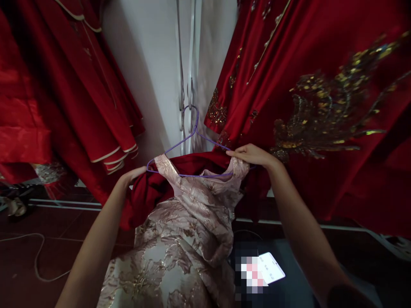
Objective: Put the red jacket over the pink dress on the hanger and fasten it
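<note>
A purple hanger (180, 143) hangs by its hook in front of me, carrying a pale pink-and-gold brocade dress (189, 239) by its shoulder straps. Behind the dress's neckline, a dark red garment (150, 188) spreads along the hanger and droops past its left end. My left hand (136, 173) is closed at that end, gripping the red garment's edge; its fingertips are partly hidden. My right hand (250, 154) pinches the dress's right shoulder strap (239, 167) against the hanger's right arm, its fingers pointing left.
Red garments (96, 98) hang at the left, and a large red garment with gold sequins (330, 107) hangs at the right. White metal bars (189, 55) stand against the wall. Low down are a lit phone (271, 267), partly pixelated, and a white cable (40, 256) on the floor.
</note>
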The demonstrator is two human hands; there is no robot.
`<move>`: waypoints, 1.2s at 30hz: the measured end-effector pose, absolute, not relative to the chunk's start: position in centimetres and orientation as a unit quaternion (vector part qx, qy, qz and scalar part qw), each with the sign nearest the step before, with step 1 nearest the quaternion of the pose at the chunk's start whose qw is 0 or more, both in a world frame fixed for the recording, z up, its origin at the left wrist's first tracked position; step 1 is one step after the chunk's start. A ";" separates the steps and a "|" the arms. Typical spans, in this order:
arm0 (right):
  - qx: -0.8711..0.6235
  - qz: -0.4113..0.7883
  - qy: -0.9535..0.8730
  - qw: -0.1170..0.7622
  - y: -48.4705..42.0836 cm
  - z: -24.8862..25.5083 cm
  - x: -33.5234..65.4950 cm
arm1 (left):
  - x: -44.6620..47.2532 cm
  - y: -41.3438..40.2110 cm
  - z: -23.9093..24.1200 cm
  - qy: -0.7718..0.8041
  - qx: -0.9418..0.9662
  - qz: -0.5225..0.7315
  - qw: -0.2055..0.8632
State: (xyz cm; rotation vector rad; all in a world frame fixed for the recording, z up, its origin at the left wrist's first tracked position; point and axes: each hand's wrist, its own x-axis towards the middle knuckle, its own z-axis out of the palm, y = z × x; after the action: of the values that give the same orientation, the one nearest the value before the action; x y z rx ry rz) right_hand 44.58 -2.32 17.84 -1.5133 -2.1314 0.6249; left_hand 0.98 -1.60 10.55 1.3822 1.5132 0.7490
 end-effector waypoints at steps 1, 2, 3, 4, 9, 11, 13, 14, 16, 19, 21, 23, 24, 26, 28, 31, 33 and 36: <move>-0.546 0.234 -0.764 0.251 -2.2 17.6 44.5 | 0.8 -2.0 10.3 0.599 0.560 0.259 0.510; -0.541 0.241 -0.757 0.277 -2.1 17.3 44.5 | 0.7 -2.2 10.1 0.572 0.564 0.236 0.547; -0.534 0.245 -0.752 0.298 -1.9 16.9 44.4 | 0.7 -2.2 10.1 0.538 0.576 0.246 0.565; -0.526 0.243 -0.750 0.318 -1.7 16.5 44.4 | 0.9 -2.1 10.2 0.502 0.594 0.288 0.560; -0.505 0.209 -0.740 0.393 -0.7 14.9 44.7 | 3.5 0.2 11.1 0.438 0.685 0.443 0.379; -0.487 0.219 -0.742 0.405 -0.5 14.5 44.9 | 4.5 1.1 11.2 0.445 0.716 0.451 0.293; -0.470 0.228 -0.747 0.412 -0.4 14.2 45.1 | 5.1 1.6 11.0 0.436 0.731 0.453 0.265; -0.466 0.226 -0.745 0.421 -0.4 14.1 45.2 | 5.2 1.7 10.8 0.432 0.730 0.458 0.266; -0.472 0.201 -0.721 0.466 -0.2 13.8 45.5 | 5.0 1.8 10.4 0.434 0.708 0.487 0.271; -0.511 0.136 -0.635 0.563 0.0 12.7 46.7 | 4.1 1.6 8.9 0.461 0.643 0.558 0.252; -0.554 0.097 -0.578 0.591 -0.2 11.2 47.9 | 3.3 1.1 7.2 0.492 0.604 0.581 0.237; -0.594 0.077 -0.551 0.581 -0.9 9.2 48.9 | 2.8 0.0 5.0 0.536 0.572 0.579 0.221; -0.604 0.079 -0.552 0.569 -1.5 8.0 49.1 | 2.7 -0.7 3.9 0.560 0.557 0.576 0.209; -0.602 0.101 -0.578 0.541 -3.0 5.9 48.7 | 3.2 -2.5 2.2 0.600 0.527 0.580 0.161; -0.585 0.114 -0.614 0.518 -4.8 4.7 47.0 | 4.6 -4.4 1.6 0.603 0.514 0.604 0.087; -0.537 0.078 -0.669 0.508 -7.4 5.3 43.0 | 7.7 -6.2 3.4 0.545 0.557 0.626 -0.007; -0.477 0.030 -0.717 0.508 -8.2 7.2 40.5 | 10.1 -6.5 5.6 0.469 0.679 0.565 -0.024; -0.432 -0.009 -0.750 0.501 -7.7 10.1 38.5 | 13.3 -5.8 8.3 0.375 0.821 0.430 -0.007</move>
State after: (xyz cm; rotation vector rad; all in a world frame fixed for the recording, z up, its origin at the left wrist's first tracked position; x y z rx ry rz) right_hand 38.50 -7.66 10.14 -1.0432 -1.8122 -0.0212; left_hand 13.28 -5.75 8.30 2.5922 1.1831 1.3560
